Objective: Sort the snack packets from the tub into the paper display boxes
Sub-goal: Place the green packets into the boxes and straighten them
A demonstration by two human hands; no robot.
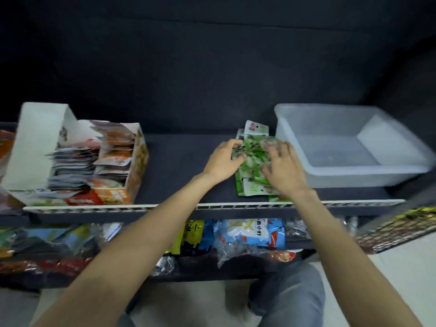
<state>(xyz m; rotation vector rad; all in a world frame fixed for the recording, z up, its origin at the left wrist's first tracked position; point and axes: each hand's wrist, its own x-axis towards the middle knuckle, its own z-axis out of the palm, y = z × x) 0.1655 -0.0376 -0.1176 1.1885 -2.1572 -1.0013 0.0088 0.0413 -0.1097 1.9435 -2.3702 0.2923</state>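
Tub (349,175) bare; display box (135,166) stuffed

This looks like a small shop, at a stocked display rack. A dark shelf (179,166) with a white price-strip rail (118,208) along its front edge carries a paper display box (77,161) packed with rows of snack packets. The lower shelf (236,237) beneath is crowded with bagged snacks in bright wrappers, above a pale tiled floor (401,267).
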